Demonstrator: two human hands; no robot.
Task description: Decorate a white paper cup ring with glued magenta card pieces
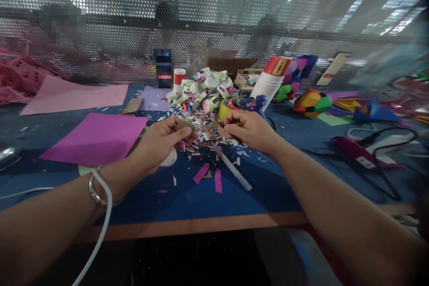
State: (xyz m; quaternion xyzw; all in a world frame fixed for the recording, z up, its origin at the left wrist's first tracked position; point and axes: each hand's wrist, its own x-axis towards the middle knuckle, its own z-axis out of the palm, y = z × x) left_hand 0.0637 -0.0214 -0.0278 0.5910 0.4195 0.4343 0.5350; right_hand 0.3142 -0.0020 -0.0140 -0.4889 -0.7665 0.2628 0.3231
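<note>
My left hand pinches a small brown cardboard piece between thumb and fingers, just above the blue table mat. My right hand is closed on another brown cardboard scrap near the same spot. Both hands hover over a heap of paper scraps. A white pen lies on the mat just in front of my right hand. A silver bangle sits on my left wrist.
A magenta paper sheet lies left, pink sheets behind it. A pile of tape rolls, a glue gun, a white bottle and folded paper shapes stand behind. Cables and a power strip lie right. People sit behind a mesh screen.
</note>
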